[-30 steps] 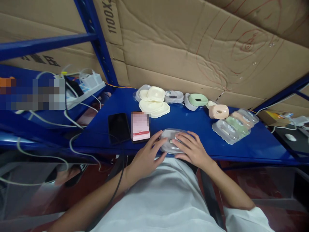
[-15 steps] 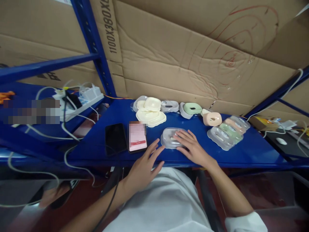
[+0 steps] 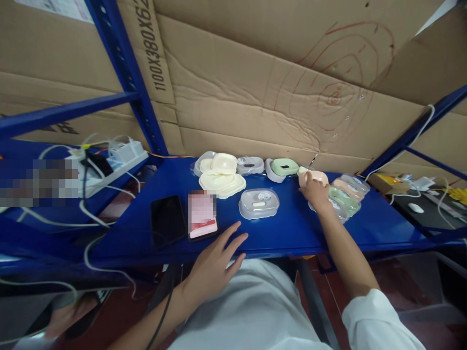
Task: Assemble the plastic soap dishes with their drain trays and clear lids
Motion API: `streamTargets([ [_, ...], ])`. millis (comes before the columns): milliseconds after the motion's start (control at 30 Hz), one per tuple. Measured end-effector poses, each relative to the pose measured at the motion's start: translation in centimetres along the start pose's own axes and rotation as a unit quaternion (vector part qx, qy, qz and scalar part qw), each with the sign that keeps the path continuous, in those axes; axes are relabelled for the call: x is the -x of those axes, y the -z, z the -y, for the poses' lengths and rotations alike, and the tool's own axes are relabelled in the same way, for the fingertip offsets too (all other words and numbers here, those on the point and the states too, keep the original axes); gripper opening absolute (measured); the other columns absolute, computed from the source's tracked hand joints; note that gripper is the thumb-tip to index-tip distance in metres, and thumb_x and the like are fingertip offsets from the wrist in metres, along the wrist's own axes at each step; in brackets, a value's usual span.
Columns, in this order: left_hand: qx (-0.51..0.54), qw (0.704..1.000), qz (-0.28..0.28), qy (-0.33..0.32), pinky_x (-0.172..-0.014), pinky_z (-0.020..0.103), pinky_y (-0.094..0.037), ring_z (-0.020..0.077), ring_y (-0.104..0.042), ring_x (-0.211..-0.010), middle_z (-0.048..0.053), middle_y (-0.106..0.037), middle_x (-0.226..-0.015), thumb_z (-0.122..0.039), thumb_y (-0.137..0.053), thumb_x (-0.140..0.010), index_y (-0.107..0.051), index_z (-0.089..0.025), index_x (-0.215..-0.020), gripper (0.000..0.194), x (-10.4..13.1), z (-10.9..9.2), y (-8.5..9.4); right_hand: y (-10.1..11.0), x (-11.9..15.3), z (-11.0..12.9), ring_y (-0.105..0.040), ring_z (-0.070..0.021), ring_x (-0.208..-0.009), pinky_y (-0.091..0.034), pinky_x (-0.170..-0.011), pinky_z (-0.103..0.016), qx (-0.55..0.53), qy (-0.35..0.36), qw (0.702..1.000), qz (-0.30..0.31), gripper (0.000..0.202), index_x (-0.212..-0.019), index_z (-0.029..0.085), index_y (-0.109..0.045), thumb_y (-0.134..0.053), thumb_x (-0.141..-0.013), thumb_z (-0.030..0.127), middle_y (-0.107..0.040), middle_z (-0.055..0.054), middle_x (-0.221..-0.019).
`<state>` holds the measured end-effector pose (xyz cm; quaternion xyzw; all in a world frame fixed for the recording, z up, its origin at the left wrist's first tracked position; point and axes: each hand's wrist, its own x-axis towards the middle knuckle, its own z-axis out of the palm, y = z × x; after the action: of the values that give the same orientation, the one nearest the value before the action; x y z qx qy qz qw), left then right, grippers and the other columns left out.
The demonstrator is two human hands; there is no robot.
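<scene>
Mid-right, our right hand (image 3: 317,194) curls over the peach plastic box (image 3: 319,175), near side probably easiest, grip unclear; our left hand (image 3: 214,265) is open.

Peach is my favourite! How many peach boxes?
2: one peach box at the right hand, one clear-covered peach box behind a green box. More may be hidden.

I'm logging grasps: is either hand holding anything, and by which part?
The left hand holds nothing. The right hand has its fingers at the near side of the peach box; whether it grips it cannot be told.
</scene>
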<state>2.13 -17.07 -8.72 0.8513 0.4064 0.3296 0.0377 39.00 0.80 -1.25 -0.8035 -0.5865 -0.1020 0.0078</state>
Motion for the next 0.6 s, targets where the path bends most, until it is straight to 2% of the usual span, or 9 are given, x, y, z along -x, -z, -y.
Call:
streamTargets([
  [167,0.001,1.0,0.013,0.002,-0.105,0.04,-0.063,0.0272,-0.069,-0.132,0.013,-0.052,-0.163,-0.027,-0.058,-0.105,-0.06,-0.023,-0.143,0.039,-0.1,-0.2,0.3,-0.3,-0.9,-0.7,-0.06,-0.0425,-0.134,-0.036,-0.113,-0.07,-0.13,0.026,0.99,-0.036,0.066,-0.16,0.017,-0.038,-0.055,-0.099,0.035,-0.068,-0.024,-0.138],
  [233,0.003,1.0,0.015,0.001,-0.104,0.04,-0.063,0.0272,-0.068,-0.133,0.013,-0.052,-0.162,-0.027,-0.058,-0.105,-0.06,-0.022,-0.143,0.039,-0.1,-0.2,0.3,-0.2,-0.8,-0.9,-0.061,-0.04,-0.133,-0.039,-0.114,-0.067,-0.218,0.085,0.971,-0.056,0.066,-0.159,0.017,-0.039,-0.055,-0.099,0.039,-0.068,-0.022,-0.137],
  [333,0.007,1.0,0.011,0.001,-0.106,0.04,-0.062,0.0271,-0.066,-0.135,0.013,-0.053,-0.162,-0.026,-0.058,-0.105,-0.061,-0.023,-0.143,0.038,-0.1,-0.1,0.2,0.1,0.6,-0.4,-0.066,-0.032,-0.124,-0.053,-0.106,-0.054,-0.376,0.23,0.897,-0.041,0.07,-0.162,0.019,-0.034,-0.053,-0.102,0.048,-0.067,-0.019,-0.137],
  [400,0.008,1.0,0.006,0.0,-0.108,0.041,-0.061,0.0274,-0.064,-0.138,0.012,-0.053,-0.161,-0.026,-0.059,-0.104,-0.062,-0.023,-0.142,0.038,-0.1,-0.1,0.1,0.4,2.5,0.6,-0.069,-0.0273,-0.117,-0.059,-0.098,-0.046,-0.44,0.311,0.842,-0.013,0.071,-0.166,0.021,-0.029,-0.051,-0.105,0.051,-0.066,-0.017,-0.137],
  [433,0.007,1.0,0.004,-0.001,-0.109,0.041,-0.06,0.0275,-0.064,-0.139,0.012,-0.053,-0.161,-0.026,-0.059,-0.104,-0.062,-0.024,-0.142,0.038,-0.1,-0.1,0.1,0.6,3.6,1.2,-0.069,-0.0259,-0.115,-0.059,-0.096,-0.044,-0.451,0.34,0.825,-0.002,0.071,-0.166,0.022,-0.029,-0.05,-0.106,0.051,-0.067,-0.016,-0.137],
  [500,0.003,1.0,0.003,-0.003,-0.11,0.041,-0.06,0.0277,-0.064,-0.139,0.012,-0.054,-0.161,-0.026,-0.059,-0.104,-0.062,-0.024,-0.142,0.039,-0.1,-0.1,0.1,0.9,5.6,2.5,-0.069,-0.025,-0.117,-0.059,-0.099,-0.044,-0.444,0.382,0.811,0.006,0.067,-0.166,0.025,-0.033,-0.052,-0.107,0.049,-0.068,-0.014,-0.138],
  [600,-0.001,1.0,0.011,-0.003,-0.109,0.042,-0.06,0.028,-0.064,-0.138,0.013,-0.054,-0.161,-0.027,-0.058,-0.105,-0.062,-0.023,-0.142,0.038,0.0,-0.1,0.0,1.2,7.8,4.2,-0.065,-0.0276,-0.13,-0.054,-0.109,-0.049,-0.392,0.413,0.822,-0.02,0.056,-0.16,0.028,-0.047,-0.054,-0.108,0.047,-0.066,-0.013,-0.147],
])
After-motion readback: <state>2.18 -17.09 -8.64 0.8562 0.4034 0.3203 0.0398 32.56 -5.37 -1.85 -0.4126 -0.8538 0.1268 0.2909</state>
